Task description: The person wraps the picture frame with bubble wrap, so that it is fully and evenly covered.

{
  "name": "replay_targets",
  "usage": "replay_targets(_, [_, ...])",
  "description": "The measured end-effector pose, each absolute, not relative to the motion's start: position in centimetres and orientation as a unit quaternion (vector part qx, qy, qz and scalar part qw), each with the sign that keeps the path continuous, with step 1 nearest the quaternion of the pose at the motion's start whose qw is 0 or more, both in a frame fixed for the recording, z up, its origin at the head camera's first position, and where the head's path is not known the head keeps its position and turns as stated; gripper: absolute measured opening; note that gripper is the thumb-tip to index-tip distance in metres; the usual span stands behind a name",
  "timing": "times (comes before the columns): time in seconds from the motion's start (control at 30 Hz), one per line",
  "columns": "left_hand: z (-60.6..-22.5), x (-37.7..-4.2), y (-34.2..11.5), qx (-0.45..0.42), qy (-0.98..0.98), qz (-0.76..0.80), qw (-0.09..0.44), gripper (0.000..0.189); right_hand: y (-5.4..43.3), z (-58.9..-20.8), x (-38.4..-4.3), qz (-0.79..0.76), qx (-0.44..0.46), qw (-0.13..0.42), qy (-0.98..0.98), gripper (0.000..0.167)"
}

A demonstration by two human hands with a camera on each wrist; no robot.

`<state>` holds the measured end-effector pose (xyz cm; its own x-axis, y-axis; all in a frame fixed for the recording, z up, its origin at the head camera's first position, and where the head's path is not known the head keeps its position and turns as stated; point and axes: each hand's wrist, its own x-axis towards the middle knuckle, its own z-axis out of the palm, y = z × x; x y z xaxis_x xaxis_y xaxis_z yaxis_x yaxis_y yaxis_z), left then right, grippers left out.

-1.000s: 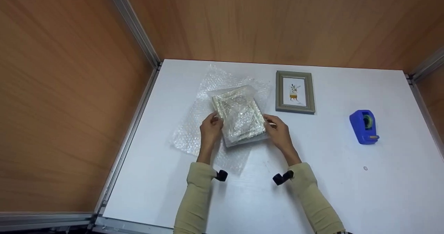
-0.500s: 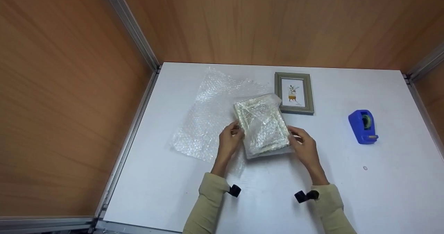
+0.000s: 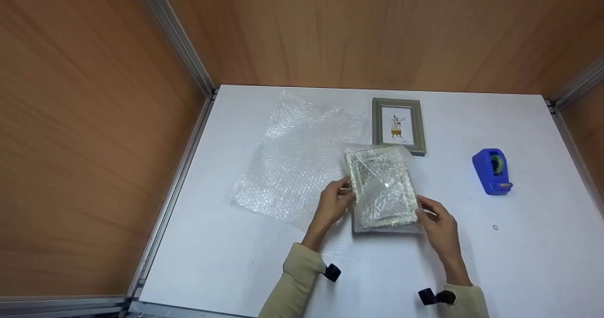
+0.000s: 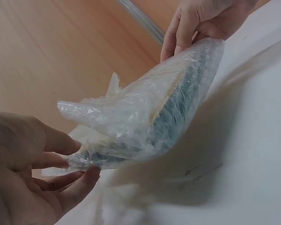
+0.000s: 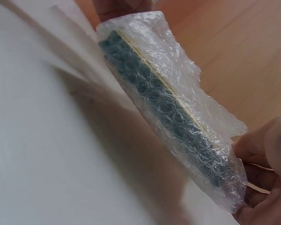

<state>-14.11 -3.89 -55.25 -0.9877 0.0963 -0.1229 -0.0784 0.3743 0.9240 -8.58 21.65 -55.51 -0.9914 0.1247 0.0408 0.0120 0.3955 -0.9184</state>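
Both hands hold a picture frame wrapped in bubble wrap (image 3: 383, 188), one at each side. My left hand (image 3: 334, 205) pinches its left edge between thumb and fingers. At the lower right edge, my right hand (image 3: 441, 227) grips the wrapped frame the same way. In the left wrist view, the wrapped frame (image 4: 164, 103) is tilted above the table, with its shadow beneath. The right wrist view shows a dark teal side and a thin yellowish edge of the wrapped frame (image 5: 164, 103) through the bubbles. Loose wrap sticks out at its ends.
A flat sheet of bubble wrap (image 3: 297, 153) lies on the white table (image 3: 203, 256), left of the package. An unwrapped picture frame (image 3: 416, 124) with a plant print lies behind it. To the right stands a blue tape dispenser (image 3: 490, 174). Wooden panels (image 3: 368, 35) border the table.
Both hands have carried the wrapped picture frame to the right and nearer the body, off the bubble wrap sheet. The package has turned a little straighter. Both hands keep their grip.
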Motion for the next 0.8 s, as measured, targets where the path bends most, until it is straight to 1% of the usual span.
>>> replay_targets(0.17, [-55.6, -13.9, -3.1, 0.023, 0.826, 0.556, 0.091, 0.052, 21.8, -55.0, -7.4, 0.547, -0.071, 0.032, -0.833, 0.037])
replay_targets(0.37, [-56.1, -13.8, -2.2, 0.046, 0.836, 0.538, 0.098, 0.054, 23.2, -57.5, -6.8, 0.548, -0.098, 0.017, -0.831, 0.039])
replay_targets(0.47, [-56.2, -13.7, -1.7, 0.047, 0.842, 0.527, 0.108, 0.055, 23.8, -58.5, -6.5, 0.541, -0.107, 0.022, -0.834, 0.039])
replay_targets(0.63, [-56.5, -13.7, -0.8, 0.040, 0.844, 0.519, 0.127, 0.056, 24.2, -58.9, -6.1, 0.519, -0.120, 0.035, -0.845, 0.038])
replay_targets(0.8, [-57.0, -13.9, 0.0, 0.038, 0.842, 0.523, 0.128, 0.056, 24.5, -59.0, -5.7, 0.512, -0.133, 0.047, -0.847, 0.036])
